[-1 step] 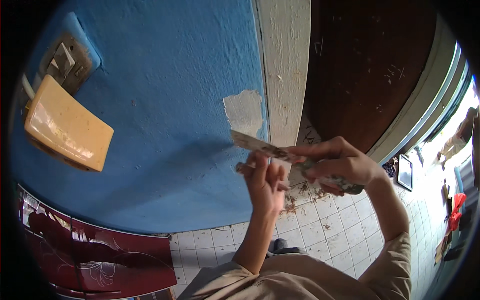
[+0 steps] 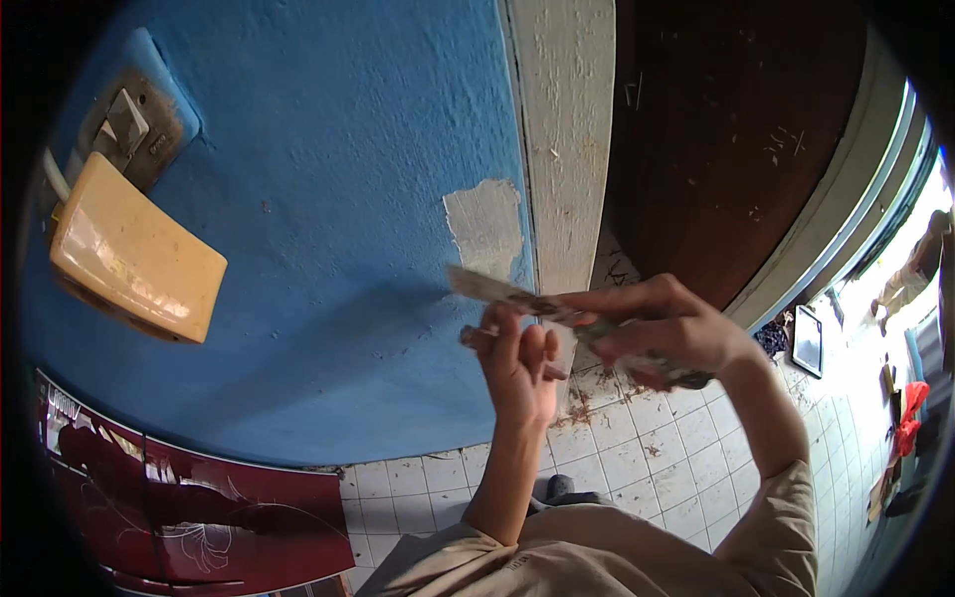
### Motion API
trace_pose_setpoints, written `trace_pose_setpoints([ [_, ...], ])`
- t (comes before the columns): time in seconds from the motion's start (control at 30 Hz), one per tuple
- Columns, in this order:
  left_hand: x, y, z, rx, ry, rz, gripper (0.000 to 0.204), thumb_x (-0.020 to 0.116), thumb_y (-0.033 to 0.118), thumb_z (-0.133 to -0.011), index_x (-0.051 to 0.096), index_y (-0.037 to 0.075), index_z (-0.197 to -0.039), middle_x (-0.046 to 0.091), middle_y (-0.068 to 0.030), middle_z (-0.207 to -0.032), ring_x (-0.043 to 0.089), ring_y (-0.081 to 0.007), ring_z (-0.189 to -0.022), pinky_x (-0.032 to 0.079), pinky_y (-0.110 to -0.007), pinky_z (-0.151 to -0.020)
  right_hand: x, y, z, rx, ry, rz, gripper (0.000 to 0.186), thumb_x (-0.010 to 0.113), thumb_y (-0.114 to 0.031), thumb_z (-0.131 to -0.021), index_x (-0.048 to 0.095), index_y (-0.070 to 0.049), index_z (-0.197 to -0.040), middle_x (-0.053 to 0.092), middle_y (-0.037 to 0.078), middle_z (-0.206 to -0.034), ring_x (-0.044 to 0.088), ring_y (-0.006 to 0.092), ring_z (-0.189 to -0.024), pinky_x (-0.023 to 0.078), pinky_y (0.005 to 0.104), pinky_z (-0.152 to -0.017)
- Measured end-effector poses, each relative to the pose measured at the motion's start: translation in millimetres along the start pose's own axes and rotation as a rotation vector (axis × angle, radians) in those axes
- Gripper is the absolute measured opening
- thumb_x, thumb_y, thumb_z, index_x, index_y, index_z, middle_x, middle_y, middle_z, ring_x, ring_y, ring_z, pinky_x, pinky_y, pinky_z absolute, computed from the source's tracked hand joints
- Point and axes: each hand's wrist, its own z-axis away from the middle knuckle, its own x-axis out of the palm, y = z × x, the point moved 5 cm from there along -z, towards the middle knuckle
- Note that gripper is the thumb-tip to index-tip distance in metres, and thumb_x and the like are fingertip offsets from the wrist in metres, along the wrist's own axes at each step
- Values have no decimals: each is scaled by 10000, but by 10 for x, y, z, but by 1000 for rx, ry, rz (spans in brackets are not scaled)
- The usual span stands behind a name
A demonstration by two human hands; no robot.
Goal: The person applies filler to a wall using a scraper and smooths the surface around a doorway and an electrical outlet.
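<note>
My right hand (image 2: 662,323) is wrapped round the mottled grey-green handle of a putty knife (image 2: 487,287). Its stained flat blade points left across the front of the blue wall (image 2: 328,149). Just under the blade is my left hand (image 2: 517,373), fingers curled and slightly blurred. A small greyish thing pokes out beside those fingers, too unclear to name. Above the blade tip, a whitish bare patch (image 2: 484,224) with ragged edges shows on the wall. Whether the blade touches the wall I cannot tell.
A yellowish plastic box (image 2: 139,249) juts from the wall at left, below a grimy switch plate (image 2: 149,124). A white door frame (image 2: 567,129) and dark brown door (image 2: 731,129) stand right. Debris lies on white floor tiles (image 2: 637,478). A glossy dark-red panel (image 2: 249,542) is lower left.
Both hands and the putty knife have shifted slightly left. The blade tip sits a little lower and farther left along the wall.
</note>
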Motion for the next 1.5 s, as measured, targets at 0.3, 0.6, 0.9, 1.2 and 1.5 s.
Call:
trace_pose_setpoints([
  [0.3,-176,147,107,20,0,-297,102,549,177,-900,551,78,-923,446,39,-545,364,-52,-379,368,-208,-450,317,356,79,-78,1,83,429,550,-174,-896,344,-48,-1251,608,72,-754,563,84,-562,448,224,-488],
  [0.6,-200,263,52,127,42,-888,170,603,180,-872,606,32,-788,511,46,-587,425,-20,-507,313,-192,-454,409,896,-184,-106,392,-41,210,505,-181,-927,429,8,-981,553,44,-618,552,92,-475,431,237,-417],
  [0.9,-139,416,65,547,40,-964,220,561,122,-877,529,-1,-698,465,-8,-607,401,-71,-547,314,-243,-499,688,866,-353,-281,611,46,239,520,-90,-895,444,72,-1054,610,116,-652,586,117,-515,450,262,-453],
  [1.2,-168,466,89,602,93,-1032,211,575,90,-846,542,-19,-668,470,-44,-593,406,-117,-541,312,-276,-505,734,953,-430,-379,635,8,230,492,-87,-907,458,34,-1100,624,88,-757,547,73,-700,457,245,-573],
  [1.5,-134,490,69,584,60,-1039,220,579,100,-848,542,-19,-666,484,-45,-594,406,-123,-537,307,-284,-505,766,899,-395,-373,659,-46,235,491,-90,-909,457,34,-1106,632,96,-786,561,80,-695,467,247,-574],
])
